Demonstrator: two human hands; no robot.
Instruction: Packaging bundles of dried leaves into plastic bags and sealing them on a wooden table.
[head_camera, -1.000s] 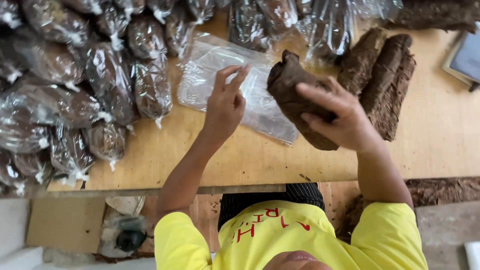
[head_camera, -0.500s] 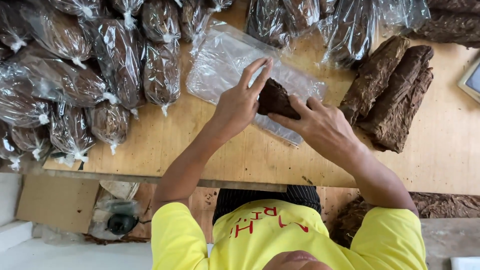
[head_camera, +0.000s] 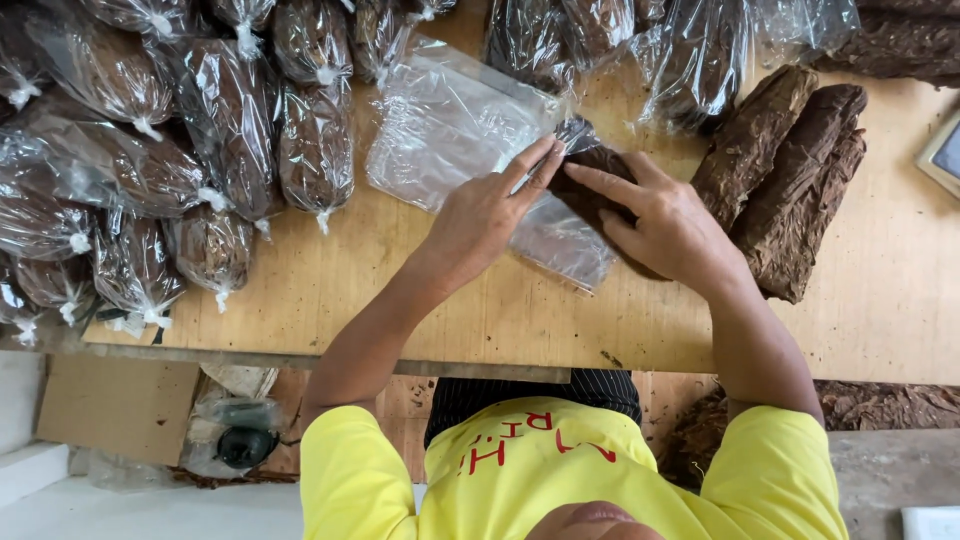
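My right hand (head_camera: 665, 225) grips a dark brown bundle of dried leaves (head_camera: 592, 180) and holds it at the mouth of a clear plastic bag (head_camera: 560, 240). Fingers of my left hand (head_camera: 485, 210) pinch the bag's open edge beside the bundle. The bag lies on top of a flat stack of empty clear bags (head_camera: 450, 130) on the wooden table (head_camera: 400, 300). Part of the bundle is hidden under my right palm.
Many bagged, tied brown bundles (head_camera: 230, 120) are heaped on the left and along the back. Three unbagged bundles (head_camera: 790, 180) lie to the right. A framed flat object (head_camera: 945, 155) sits at the right edge. Below the table are cardboard (head_camera: 115, 405) and a bag holding something black (head_camera: 240, 440).
My right hand brought the bundle down from the air to the bag's mouth. My left hand moved from above the bags onto the open edge.
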